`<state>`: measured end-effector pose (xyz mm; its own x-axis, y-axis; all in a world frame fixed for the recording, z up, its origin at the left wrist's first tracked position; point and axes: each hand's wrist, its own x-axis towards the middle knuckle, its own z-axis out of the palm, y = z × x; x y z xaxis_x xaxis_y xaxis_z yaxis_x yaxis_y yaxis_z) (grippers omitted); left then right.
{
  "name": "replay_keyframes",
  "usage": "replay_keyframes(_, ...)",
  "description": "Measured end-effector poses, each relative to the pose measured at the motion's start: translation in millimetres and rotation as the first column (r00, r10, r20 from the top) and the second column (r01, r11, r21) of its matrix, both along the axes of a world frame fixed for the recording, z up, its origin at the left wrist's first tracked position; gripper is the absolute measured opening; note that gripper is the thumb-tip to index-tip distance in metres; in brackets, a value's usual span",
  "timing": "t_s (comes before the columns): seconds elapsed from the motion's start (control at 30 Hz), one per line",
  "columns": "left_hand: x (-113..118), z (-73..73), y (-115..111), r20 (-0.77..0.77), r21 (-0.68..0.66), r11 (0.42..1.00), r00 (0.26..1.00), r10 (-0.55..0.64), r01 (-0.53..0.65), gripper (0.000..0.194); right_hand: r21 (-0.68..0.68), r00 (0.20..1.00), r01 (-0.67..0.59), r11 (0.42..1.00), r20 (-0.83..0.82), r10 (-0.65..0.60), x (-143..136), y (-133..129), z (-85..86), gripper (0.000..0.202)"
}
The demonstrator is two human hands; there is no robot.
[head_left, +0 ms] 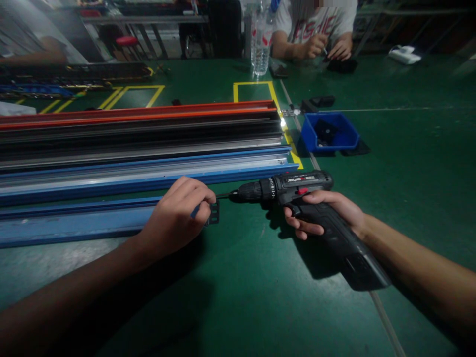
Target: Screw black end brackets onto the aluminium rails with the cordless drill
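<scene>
Drill point(305, 184) | clasped in right fingers point(314, 228) | left fingers point(197, 192) bent beside bit point(224, 196), hold unclear

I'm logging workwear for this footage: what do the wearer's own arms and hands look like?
The left hand and right hand are ungloved. The left forearm and right forearm are bare, with no sleeve, watch, bracelet or cable in view. Dim light hides any finer markings.

Big red capitals across the white shirt point(342, 20) at upper right, an E and a G readable! The drill point(305, 182), right of centre, flashes white-and-red lettering plus collar numerals, too small to call!
</scene>
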<state>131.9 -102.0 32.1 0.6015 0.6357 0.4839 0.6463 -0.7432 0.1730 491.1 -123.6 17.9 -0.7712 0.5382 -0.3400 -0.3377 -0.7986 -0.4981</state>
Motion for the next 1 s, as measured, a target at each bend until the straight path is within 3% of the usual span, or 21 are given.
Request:
replay_keyframes(0.23, -2.1, -0.9, -2.4, -0.084, 0.026, 1.0, 0.996, -0.014, 0.016, 0.024, -0.014, 1.0, -0.006, 1.0, -0.003, 0.006, -0.7, -0.3, 1.0, 0.037)
replay_keyframes(1.0, -3.0, -1.9, -2.6, -0.103, 0.024, 0.999, 0.994, -0.028, 0.03, 0.022, -0.033, 0.999, 0.008, 0.999, 0.033, -0.007, 0.1, -0.2, 2.1, 0.034)
